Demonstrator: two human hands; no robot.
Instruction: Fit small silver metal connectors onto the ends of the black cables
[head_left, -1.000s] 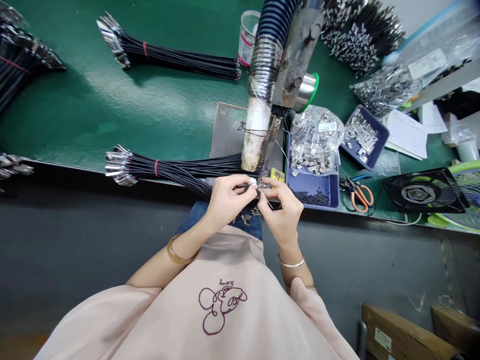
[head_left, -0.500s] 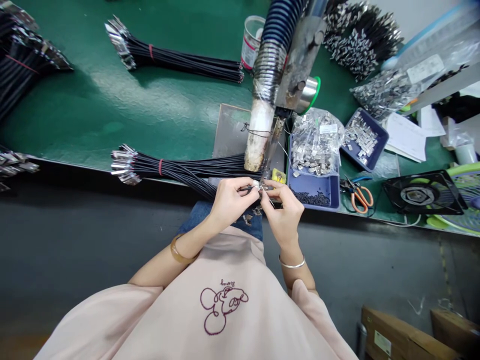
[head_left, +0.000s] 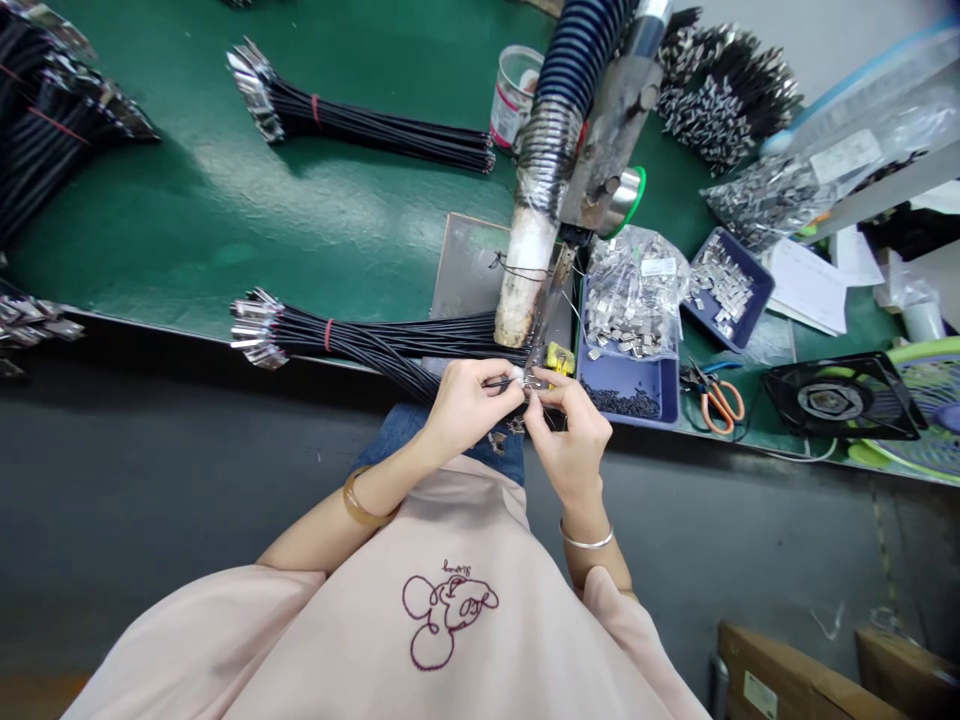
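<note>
At the front edge of the bench my left hand (head_left: 471, 405) is closed in a pinch on the end of a black cable (head_left: 496, 382), with a small white piece at its fingertips. Close beside it, my right hand (head_left: 574, 435) pinches something small and thin, too fine to name. The fingertips of both hands almost meet, just below the white mouth of an extraction hose (head_left: 517, 290). To the left of my hands lies a bundle of black cables (head_left: 375, 340) with metal connectors at one end, tied with a red band. A yellow piece (head_left: 559, 358) sits just beyond my right hand.
A blue tray (head_left: 670, 385) to the right holds a bag of metal shells (head_left: 630, 300) and small black bits. Farther right are a smaller tray (head_left: 761, 290), orange-handled pliers (head_left: 721, 405) and a black fan (head_left: 840, 398). Another cable bundle (head_left: 390, 130) lies toward the back.
The camera view has shifted slightly, so the bench things appear a little displaced. Both hands keep their pinches close together, with only small finger movements.
</note>
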